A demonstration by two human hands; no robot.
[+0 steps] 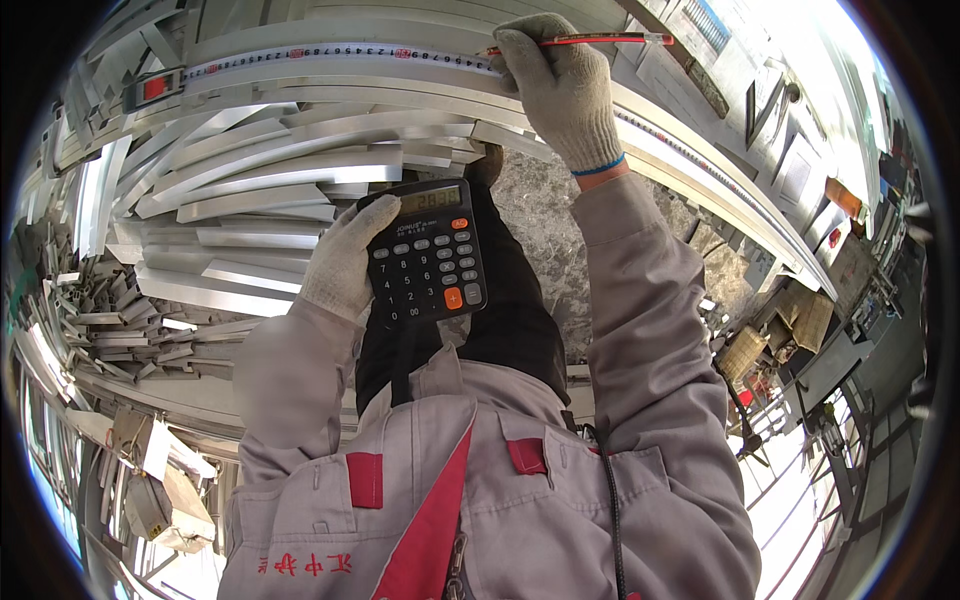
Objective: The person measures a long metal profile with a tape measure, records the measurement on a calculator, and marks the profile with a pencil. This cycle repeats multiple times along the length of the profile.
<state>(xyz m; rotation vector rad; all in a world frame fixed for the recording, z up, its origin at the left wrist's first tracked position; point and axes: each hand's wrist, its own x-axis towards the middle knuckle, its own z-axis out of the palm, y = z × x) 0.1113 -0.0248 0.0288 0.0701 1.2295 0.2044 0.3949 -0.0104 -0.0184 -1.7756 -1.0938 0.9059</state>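
My left hand (345, 262), in a pale knit glove, grips a black calculator (425, 260) by its left side, thumb over the front near the lit display. My gloved right hand (560, 95) is closed round a red and black pencil (610, 39), its tip pointing left. That hand rests at a long pale metal profile (400, 88). Along the profile runs a white measuring tape (350, 53), which passes under my right hand and shows again beyond it. The tape's case (153, 90), dark with a red patch, sits at the far left end.
Below the profile, many cut metal strips (270, 180) lie stacked on the left, with shorter offcuts (150, 345) nearer me. Cardboard boxes (172, 500) stand at the lower left. More boxes (790, 325) and metal stands are at the right. Concrete floor (540, 200) shows by my legs.
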